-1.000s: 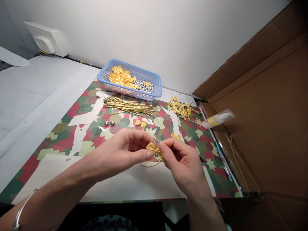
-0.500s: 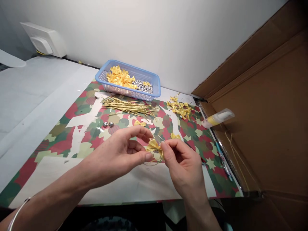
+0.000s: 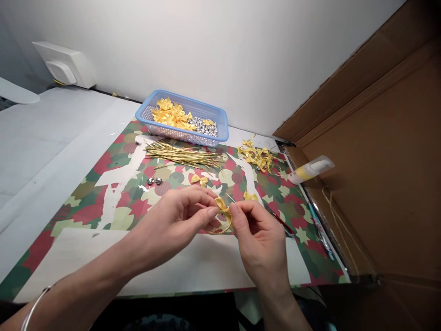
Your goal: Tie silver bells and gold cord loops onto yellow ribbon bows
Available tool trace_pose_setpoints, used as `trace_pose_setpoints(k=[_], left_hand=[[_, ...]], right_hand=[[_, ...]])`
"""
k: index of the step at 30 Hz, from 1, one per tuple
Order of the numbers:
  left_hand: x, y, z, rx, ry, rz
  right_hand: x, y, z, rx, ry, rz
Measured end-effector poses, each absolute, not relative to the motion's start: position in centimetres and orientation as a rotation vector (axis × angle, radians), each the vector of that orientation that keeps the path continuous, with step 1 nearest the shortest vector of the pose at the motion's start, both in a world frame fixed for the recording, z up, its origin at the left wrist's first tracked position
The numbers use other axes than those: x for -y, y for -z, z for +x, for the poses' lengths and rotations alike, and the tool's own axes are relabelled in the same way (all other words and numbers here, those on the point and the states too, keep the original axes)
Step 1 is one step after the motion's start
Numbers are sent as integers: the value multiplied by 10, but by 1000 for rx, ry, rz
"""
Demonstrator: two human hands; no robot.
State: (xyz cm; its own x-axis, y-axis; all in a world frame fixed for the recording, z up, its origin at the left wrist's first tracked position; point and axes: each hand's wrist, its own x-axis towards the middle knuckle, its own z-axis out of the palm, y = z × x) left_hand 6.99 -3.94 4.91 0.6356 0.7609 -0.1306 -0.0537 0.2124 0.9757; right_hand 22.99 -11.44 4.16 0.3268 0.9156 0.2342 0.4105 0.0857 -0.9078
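Note:
A yellow ribbon bow with a loop of gold cord is held between my two hands above the table. My left hand pinches the bow's left side between thumb and fingers. On the other side, my right hand grips the bow's right edge with thumb and forefinger. A thin, pale, straight tip sticks up beside the right fingertips; its kind is unclear. Beyond the hands lie a loose yellow bow and, near the right knuckles, another bow. Two silver bells rest to the left.
A blue basket at the wall holds yellow bows and silver bells. Before it lies a bundle of gold cords. Bows with cords are piled right of it. A clear bottle leans by the cardboard wall.
My left thumb and fingers have closed in on the bow, which is now turned more upright. The right hand keeps its pinch. The view has shifted slightly.

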Motion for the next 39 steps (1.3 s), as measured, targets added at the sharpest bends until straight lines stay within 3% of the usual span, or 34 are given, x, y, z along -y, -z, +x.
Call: trace_pose_setpoints(k=[14, 27, 35, 39], left_hand=[[32, -42, 66, -638, -520, 1046], [42, -39, 71, -883, -1007, 1817], [33, -45, 68, -815, -583, 1464], [31, -46, 68, -878, -557, 1445]], right_hand=[[111, -37, 230, 1294, -573, -1473], [104, -42, 239, 1358, -742, -1564], [99, -44, 248, 1440, -864, -1543], [99, -47, 252, 1490, -918, -1531]])
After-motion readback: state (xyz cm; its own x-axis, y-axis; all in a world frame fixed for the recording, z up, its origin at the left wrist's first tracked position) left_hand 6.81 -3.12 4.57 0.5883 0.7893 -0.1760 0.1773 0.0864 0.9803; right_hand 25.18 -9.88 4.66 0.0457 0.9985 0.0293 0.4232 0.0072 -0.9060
